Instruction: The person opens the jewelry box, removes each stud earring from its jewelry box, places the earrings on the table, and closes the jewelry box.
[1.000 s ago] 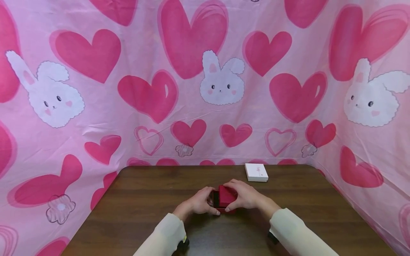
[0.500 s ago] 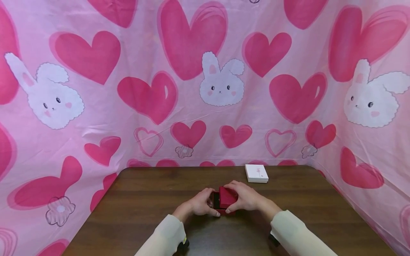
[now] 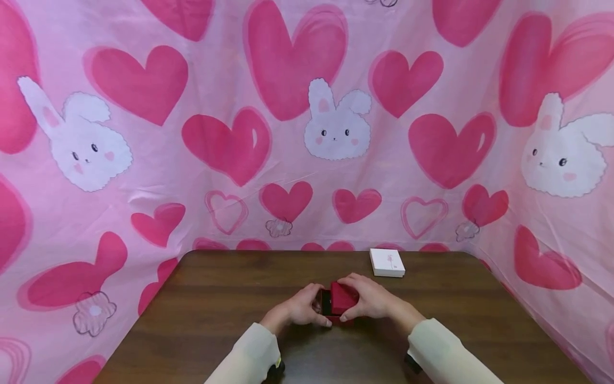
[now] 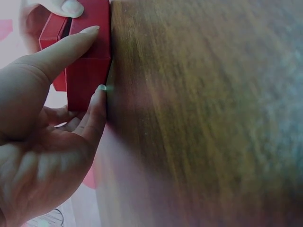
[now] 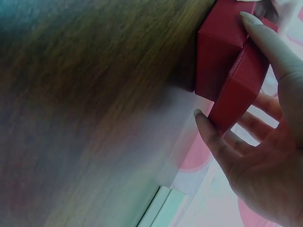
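Note:
A small red box sits on the table in front of me, its lid (image 3: 342,297) offset to the right over the base (image 4: 87,78). A dark interior shows at the left of the box in the head view. My left hand (image 3: 302,308) grips the base, thumb on the near side and fingers round the far side. On the other side, my right hand (image 3: 370,298) holds the lid between thumb and fingers. In the right wrist view the lid (image 5: 241,87) stands tilted against the base (image 5: 218,49).
Toward the back right of the brown wooden table (image 3: 230,288) lies a flat white box (image 3: 387,261) with a pink print. A pink cloth (image 3: 336,176) with hearts and rabbits hangs behind the table and along both sides.
The head view has shifted slightly. Both hands keep their hold on the red box, and the lid stays offset to the right.

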`<action>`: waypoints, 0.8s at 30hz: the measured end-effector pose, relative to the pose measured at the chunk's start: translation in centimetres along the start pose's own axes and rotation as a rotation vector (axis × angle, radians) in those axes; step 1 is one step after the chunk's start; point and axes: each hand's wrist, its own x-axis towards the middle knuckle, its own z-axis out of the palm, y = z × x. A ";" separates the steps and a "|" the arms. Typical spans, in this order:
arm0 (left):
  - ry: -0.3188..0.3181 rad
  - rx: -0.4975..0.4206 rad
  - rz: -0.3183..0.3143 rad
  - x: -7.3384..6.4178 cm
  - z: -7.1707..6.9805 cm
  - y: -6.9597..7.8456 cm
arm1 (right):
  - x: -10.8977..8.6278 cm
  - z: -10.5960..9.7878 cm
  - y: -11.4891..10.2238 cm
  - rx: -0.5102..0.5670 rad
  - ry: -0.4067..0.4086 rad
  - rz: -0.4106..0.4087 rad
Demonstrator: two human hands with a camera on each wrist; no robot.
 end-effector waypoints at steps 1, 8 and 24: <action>0.001 0.000 -0.003 0.0 0.0 0.0 | 0.0 0.0 0.0 0.004 -0.002 0.003; -0.010 0.006 -0.008 0.0 -0.2 0.0 | 0.0 0.1 0.0 0.001 0.003 0.006; 0.002 0.014 -0.001 0.1 0.0 0.5 | -1.4 -0.4 0.8 -0.025 0.037 0.010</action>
